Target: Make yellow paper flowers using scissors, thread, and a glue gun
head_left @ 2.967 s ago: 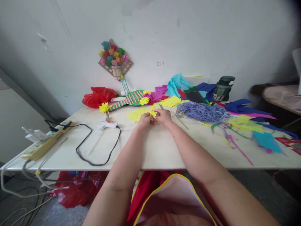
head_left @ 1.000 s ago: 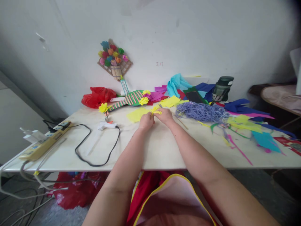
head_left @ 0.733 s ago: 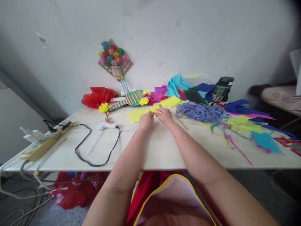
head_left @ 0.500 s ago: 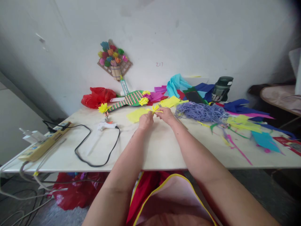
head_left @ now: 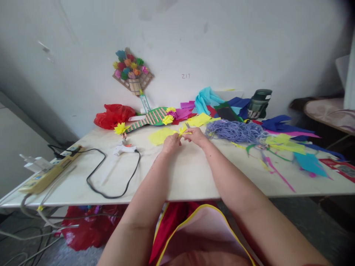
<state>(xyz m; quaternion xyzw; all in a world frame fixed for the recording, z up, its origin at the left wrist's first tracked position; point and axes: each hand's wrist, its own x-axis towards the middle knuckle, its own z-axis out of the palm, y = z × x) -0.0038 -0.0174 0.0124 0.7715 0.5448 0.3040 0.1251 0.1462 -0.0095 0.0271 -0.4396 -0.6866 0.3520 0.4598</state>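
Observation:
Over the middle of the white table (head_left: 177,177), my left hand (head_left: 171,143) and my right hand (head_left: 196,136) meet. Both pinch a small yellow paper flower (head_left: 183,130) between their fingertips, its cut petals sticking up between the hands. A yellow paper sheet (head_left: 160,135) lies flat just behind my left hand. A green and pink striped woven paddle (head_left: 148,118) carrying finished paper flowers rests further back, and another yellow flower (head_left: 119,128) sits at its left end.
A white glue gun (head_left: 125,148) lies left of my hands, its black cord (head_left: 108,177) looping toward a power strip (head_left: 47,170) at the left edge. Purple yarn (head_left: 235,130), coloured paper scraps (head_left: 288,147), a green bottle (head_left: 259,103) and a red bag (head_left: 113,115) crowd the back and right.
Both hands have lifted the yellow flower slightly off the table and kept working its petals. The view has drifted a little to the right and down.

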